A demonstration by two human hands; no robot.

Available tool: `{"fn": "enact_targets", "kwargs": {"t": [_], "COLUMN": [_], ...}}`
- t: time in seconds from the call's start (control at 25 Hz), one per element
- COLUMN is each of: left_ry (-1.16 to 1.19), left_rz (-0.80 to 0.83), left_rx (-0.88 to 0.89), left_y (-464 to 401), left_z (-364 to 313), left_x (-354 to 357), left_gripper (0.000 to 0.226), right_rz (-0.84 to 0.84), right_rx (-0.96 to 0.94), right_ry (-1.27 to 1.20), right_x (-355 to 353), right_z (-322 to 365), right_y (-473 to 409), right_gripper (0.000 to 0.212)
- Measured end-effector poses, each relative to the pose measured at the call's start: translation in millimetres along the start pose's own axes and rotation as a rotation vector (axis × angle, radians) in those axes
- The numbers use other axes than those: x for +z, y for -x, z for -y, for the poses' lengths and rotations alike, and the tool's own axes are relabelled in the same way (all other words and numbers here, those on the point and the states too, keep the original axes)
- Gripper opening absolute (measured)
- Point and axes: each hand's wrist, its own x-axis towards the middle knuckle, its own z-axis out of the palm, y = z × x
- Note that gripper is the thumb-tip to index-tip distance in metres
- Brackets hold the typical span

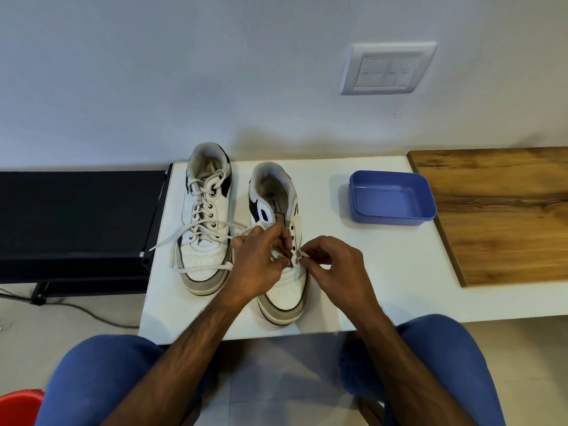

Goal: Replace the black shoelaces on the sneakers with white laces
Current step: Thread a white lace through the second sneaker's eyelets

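Two white sneakers stand on a white table (368,272), toes toward me. The left sneaker (204,229) is laced with a white lace whose loose ends trail over its toe and off to the left. The right sneaker (284,241) has open eyelets along its upper part. A white lace (246,233) runs from its lower eyelets. My left hand (259,262) grips this lace over the shoe's tongue. My right hand (333,265) pinches the lace tip at a lower eyelet on the shoe's right side. No black lace is in view.
A blue plastic tray (392,199) stands on the table to the right of the shoes. A wooden board (498,210) lies at the far right. A black shelf (76,216) sits left of the table. A red object (18,407) shows at the bottom left.
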Motion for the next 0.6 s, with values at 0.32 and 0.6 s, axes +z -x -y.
{"fn": "enact_targets", "kwargs": {"t": [0.32,0.6], "left_ry": [0.073,0.049], "left_rz": [0.031,0.021], "left_rx": [0.015,0.028], "left_y": [-1.4,-0.5], "left_z": [1.7,-1.0], "left_x": [-1.5,-3.1], "left_gripper": [0.038,0.035], "right_rz": [-0.049,-0.003], "right_rx": [-0.029,-0.011], "right_ry": [0.033,0.051], "right_x": [6.2,2.8], "right_z": [4.2,10.7], "right_y": [3.4,3.3], "right_gripper": [0.014,0.014]}}
